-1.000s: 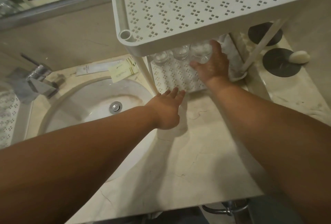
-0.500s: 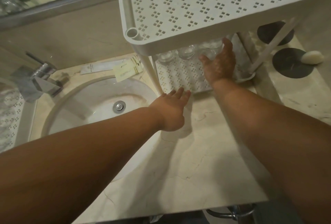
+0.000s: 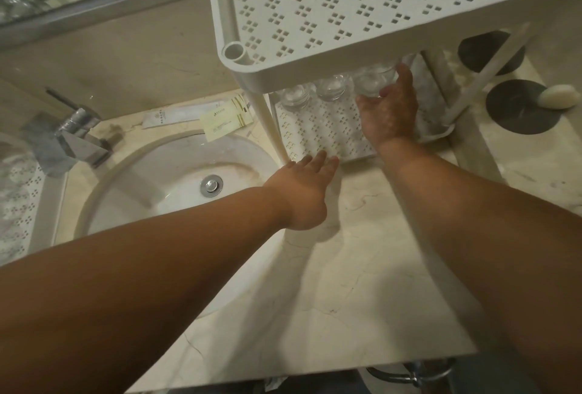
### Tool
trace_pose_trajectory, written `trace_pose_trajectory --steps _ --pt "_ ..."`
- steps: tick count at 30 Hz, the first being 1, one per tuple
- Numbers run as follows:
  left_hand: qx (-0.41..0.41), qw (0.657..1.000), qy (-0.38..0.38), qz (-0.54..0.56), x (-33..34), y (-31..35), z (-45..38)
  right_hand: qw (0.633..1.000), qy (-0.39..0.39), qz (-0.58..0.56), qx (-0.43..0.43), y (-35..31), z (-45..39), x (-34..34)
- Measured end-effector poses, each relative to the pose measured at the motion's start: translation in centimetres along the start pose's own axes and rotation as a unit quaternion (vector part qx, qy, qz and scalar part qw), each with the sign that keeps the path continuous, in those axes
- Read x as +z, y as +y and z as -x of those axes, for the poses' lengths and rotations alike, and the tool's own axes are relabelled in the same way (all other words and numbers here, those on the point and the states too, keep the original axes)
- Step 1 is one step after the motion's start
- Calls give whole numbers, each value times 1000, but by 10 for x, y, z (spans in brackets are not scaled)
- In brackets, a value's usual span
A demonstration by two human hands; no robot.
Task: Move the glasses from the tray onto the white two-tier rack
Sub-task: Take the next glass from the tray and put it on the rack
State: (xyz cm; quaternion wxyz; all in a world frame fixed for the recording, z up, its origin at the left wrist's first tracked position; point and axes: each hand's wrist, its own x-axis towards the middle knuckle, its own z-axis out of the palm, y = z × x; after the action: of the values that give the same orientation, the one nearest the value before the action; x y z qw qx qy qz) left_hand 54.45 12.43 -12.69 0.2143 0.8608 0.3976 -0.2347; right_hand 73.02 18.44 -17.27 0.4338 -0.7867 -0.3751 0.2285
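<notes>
The white two-tier rack stands on the counter, and its perforated top shelf is bare. On the lower shelf, three clear glasses stand in a row at the back: left, middle and right. My right hand reaches under the top shelf. Its fingers are straight beside the right glass and its thumb is just in front of it. My left hand lies flat and open on the counter, with its fingertips at the lower shelf's front edge.
A round sink with a chrome faucet lies to the left, and paper sachets sit behind it. Right of the rack are a marbled slab and two dark round mats, one of them bearing a soap bar. The counter's front edge is near.
One second ago my right hand gripped the right glass while setting it on the lower shelf. It then let go, and now stays with straight fingers beside the glass. My left hand barely moved.
</notes>
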Motion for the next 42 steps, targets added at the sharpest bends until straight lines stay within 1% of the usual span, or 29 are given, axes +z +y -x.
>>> trace_pose_trajectory --steps 2,9,14,21,23,26,28,30,36,39,42 --pt "1 1000 0 -1 0 -1 0 1000 -10 -17 2 1 -1 2" --pt "-1 1000 9 -5 4 0 0 998 -39 36 -12 5 -4 4" --pt "-1 1000 8 -3 2 0 -1 997 -75 22 -18 8 -7 7" --pt "-4 1000 4 4 0 1 0 996 -91 13 -9 13 -12 7" --pt "-5 1000 2 1 0 3 1 996 -88 17 -9 12 -12 6" --pt "-5 1000 0 -1 -2 4 1 997 -62 41 -13 9 -11 3" --pt "-4 1000 7 4 -4 6 0 998 -61 31 -1 6 -6 0" --pt "-6 1000 26 16 -5 7 0 998 -56 11 3 2 3 -6" --pt "1 991 99 88 0 3 15 998 -35 9 -50 -12 43 -33" --pt "6 982 142 125 2 -3 31 999 -35 -19 -30 -24 66 -39" --pt "-6 964 199 179 2 -14 54 999 -37 -38 -11 -30 98 -41"
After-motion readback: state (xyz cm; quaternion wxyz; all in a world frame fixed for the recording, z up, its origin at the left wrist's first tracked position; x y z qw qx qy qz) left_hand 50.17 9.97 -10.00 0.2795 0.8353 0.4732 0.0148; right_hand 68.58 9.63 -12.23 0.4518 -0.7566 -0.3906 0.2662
